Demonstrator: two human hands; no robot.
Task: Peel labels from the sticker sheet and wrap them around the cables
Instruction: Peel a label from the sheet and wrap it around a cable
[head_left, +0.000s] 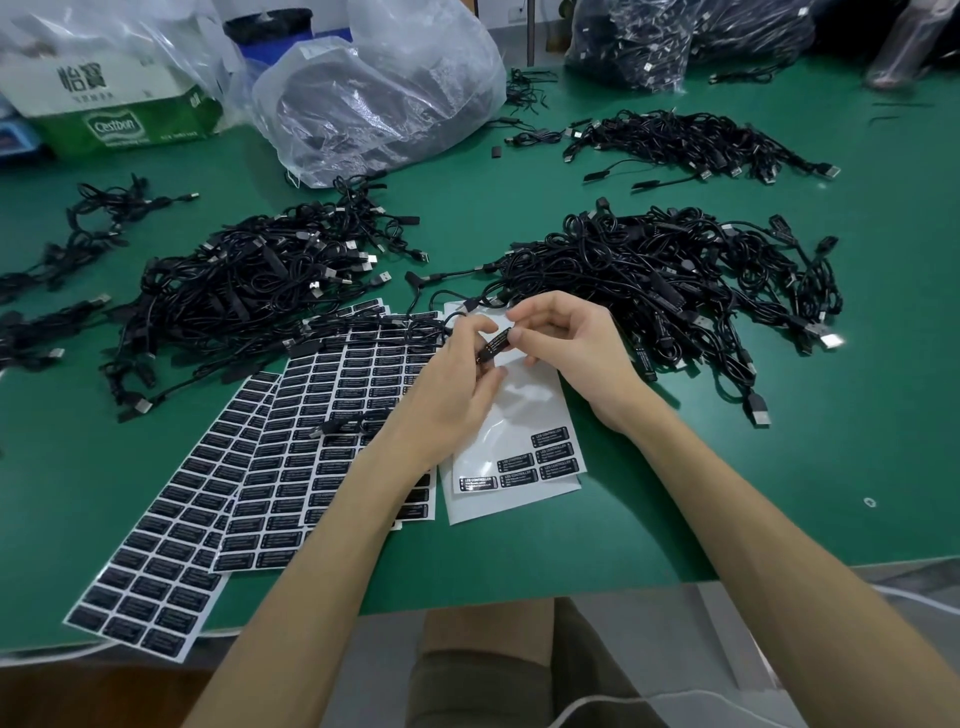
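Fingers (472, 326) of left hand (457, 387) and right hand (579, 348) pinch cable (496, 347) between them, above sticker sheet (511, 415)

The left hand (457, 384) and the right hand (576, 353) meet above the mostly peeled white sticker sheet (519, 421). Both pinch a small black inline cable block (496, 345) between their fingertips. Left of that sheet, touching it, lie overlapping full sheets of black rectangular labels (311, 415). Beyond the sheet, on the green table mat (779, 467), lie two heaps of black USB cables: the left heap (249, 291) and the right heap (675, 280).
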